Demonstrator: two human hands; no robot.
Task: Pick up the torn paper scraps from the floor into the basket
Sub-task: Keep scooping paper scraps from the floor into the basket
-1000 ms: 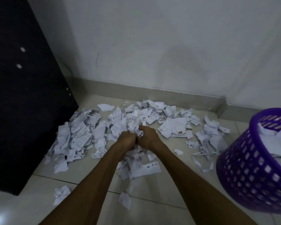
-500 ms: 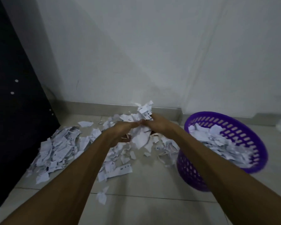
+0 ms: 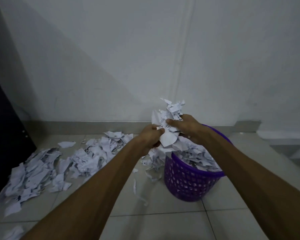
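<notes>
Head view: we've got a bundle of torn white paper scraps point(image 3: 170, 122) clamped between both hands, right over the near-left rim of the round purple perforated plastic basket point(image 3: 189, 184).

Left hand point(image 3: 150, 138) and right hand point(image 3: 184, 126) are pressed together on the bundle, fingers curled round it. To do it well, we'd shift further over the basket centre before letting go, since the basket already looks heaped and loose bits hang off the bundle's underside, likely to spill. A big pile of white scraps point(image 3: 62, 163) is on the grey tiled floor point(image 3: 163, 226) to the left, with more strips beside the basket's base. A dark cabinet panel point(image 3: 5, 135) borders the pile. Nothing blocks the drop.
</notes>
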